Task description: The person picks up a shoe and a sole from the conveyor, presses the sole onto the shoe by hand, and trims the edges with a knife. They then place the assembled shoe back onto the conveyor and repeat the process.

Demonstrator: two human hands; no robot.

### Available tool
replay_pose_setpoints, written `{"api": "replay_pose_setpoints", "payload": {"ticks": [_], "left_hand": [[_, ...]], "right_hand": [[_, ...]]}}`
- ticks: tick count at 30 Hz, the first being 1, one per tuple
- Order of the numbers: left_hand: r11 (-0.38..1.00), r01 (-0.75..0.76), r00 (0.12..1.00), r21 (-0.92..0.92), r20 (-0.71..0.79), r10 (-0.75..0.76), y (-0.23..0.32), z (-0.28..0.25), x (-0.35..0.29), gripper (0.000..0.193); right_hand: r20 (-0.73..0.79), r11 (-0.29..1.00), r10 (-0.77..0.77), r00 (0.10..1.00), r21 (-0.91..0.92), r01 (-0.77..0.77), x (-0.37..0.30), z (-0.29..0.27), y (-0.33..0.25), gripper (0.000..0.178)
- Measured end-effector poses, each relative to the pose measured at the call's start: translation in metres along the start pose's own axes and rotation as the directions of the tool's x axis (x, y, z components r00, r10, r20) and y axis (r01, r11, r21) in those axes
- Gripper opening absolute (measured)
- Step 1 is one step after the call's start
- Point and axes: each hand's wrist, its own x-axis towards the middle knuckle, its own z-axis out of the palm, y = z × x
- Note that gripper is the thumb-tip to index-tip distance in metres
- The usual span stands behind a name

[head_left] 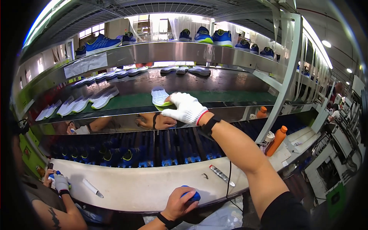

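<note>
My right hand [185, 109], in a white knit glove with bare fingertips showing, reaches over to the middle shelf. Its fingers close on the near edge of a white shoe sole [159, 95] with a lime-green rim, which lies on the green strip of the belt. Low in the view, my left hand [179, 203] is bare and wrapped round a blue shoe [193, 194]. Only the rounded blue end of that shoe shows; the rest is hidden by the hand. Each of my wrists wears a black band.
More soles [103, 98] lie on the belt to the left. Blue shoes [212, 37] stand on the upper shelf. A white tube [92, 188] and a marker pen [221, 175] lie on the pale ledge [142, 184]. An orange bottle [276, 141] stands beside the post. At left, a co-worker's gloved hand [61, 183] holds something blue.
</note>
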Motion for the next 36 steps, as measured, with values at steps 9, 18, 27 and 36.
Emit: {"api": "replay_pose_setpoints", "payload": {"ticks": [9,18,27,36], "left_hand": [[0.998,0.059,0.998,-0.008,-0.004,-0.059,0.025,-0.041,0.006,0.064],[0.925,0.191,0.978,0.327,0.014,-0.207,0.055,-0.075,-0.008,0.047],[0.829,0.533,0.837,-0.170,-0.034,-0.546,0.067,-0.072,0.002,0.021],[0.914,0.406,0.913,0.000,0.055,-0.405,0.081,-0.072,0.001,0.026]], "right_hand": [[-0.574,0.885,-0.441,0.689,-0.153,0.439,-0.122,-0.025,-0.039,0.047],[-0.176,0.628,0.514,0.839,0.744,-0.229,-0.325,0.093,-0.097,0.025],[-0.045,0.160,0.560,0.827,0.986,-0.055,-0.327,0.056,-0.151,0.043],[-0.033,0.235,0.410,0.911,0.970,-0.070,-0.336,0.095,-0.173,0.035]]}}
